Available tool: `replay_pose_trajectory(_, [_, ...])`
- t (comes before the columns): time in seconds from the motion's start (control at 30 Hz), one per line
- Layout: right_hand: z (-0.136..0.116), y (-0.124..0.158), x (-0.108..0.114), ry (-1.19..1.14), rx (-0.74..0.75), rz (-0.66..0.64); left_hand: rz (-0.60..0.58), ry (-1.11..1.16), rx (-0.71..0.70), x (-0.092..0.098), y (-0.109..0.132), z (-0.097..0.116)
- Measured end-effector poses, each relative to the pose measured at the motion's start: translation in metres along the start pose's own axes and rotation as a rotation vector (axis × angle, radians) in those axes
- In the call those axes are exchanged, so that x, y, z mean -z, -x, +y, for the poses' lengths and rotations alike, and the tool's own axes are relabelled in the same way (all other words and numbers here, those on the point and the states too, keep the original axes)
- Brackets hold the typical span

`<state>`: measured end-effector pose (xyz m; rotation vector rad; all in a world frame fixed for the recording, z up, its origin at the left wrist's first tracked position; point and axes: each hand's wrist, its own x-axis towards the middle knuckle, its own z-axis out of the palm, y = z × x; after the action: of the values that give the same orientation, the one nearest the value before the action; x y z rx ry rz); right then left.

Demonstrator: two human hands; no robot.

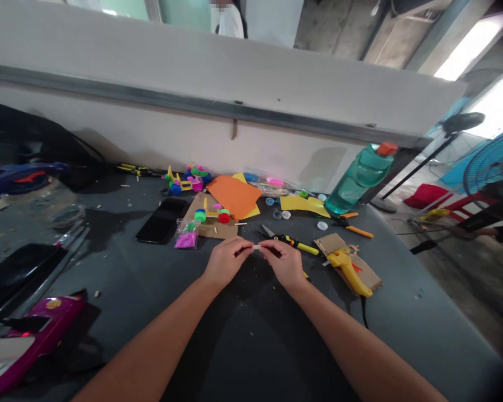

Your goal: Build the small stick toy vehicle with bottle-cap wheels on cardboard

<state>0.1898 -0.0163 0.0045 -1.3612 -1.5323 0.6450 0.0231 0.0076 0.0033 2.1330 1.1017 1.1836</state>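
My left hand (pixel 225 260) and my right hand (pixel 284 262) meet over the dark table (pixel 251 335). Both pinch a small whitish piece (pixel 256 246) between their fingertips. I cannot make out what the piece is. Just beyond my right hand lie scissors with black and yellow handles (pixel 291 241). A yellow glue gun (pixel 349 271) rests on a cardboard scrap to the right of it. A small bag of pink bits (pixel 186 239) lies to the left of my left hand.
Orange paper (pixel 235 195) and yellow paper (pixel 304 204) lie further back, with coloured wheeled toys (pixel 188 178), bottle caps and a black phone (pixel 161 220). A teal bottle (pixel 358 178) stands at the back right. A magenta object (pixel 29 340) sits at the left edge. A person stands behind the partition.
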Motion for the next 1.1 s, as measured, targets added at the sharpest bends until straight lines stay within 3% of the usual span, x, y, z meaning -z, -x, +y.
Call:
replay_pose_trajectory(0.13, [0.002, -0.002, 0.001, -0.014, -0.049, 0.039, 0.017, -0.082, 0.014, 0.005, -0.001, -0.002])
replay_pose_trajectory(0.27, [0.004, -0.003, 0.001, -0.021, -0.09, 0.067, 0.22, -0.394, 0.071, 0.021, -0.006, -0.015])
replay_pose_trajectory(0.43, [0.004, -0.001, -0.003, -0.045, -0.093, 0.049, 0.042, -0.725, 0.17, 0.036, -0.01, -0.038])
replay_pose_trajectory(0.57, [0.002, 0.004, -0.006, -0.036, -0.093, 0.045, -0.021, -0.714, 0.156, 0.036, -0.009, -0.042])
replay_pose_trajectory(0.8, [-0.002, 0.003, -0.013, 0.039, -0.04, 0.013, -0.008, -0.707, 0.185, 0.034, -0.007, -0.034])
replay_pose_trajectory(0.93, [-0.005, -0.012, -0.024, 0.121, 0.023, -0.024, 0.057, -0.711, 0.184, 0.032, -0.007, -0.034])
replay_pose_trajectory(1.1, [-0.004, -0.039, -0.051, 0.257, 0.138, -0.055, 0.243, -0.562, 0.264, 0.033, -0.007, -0.037])
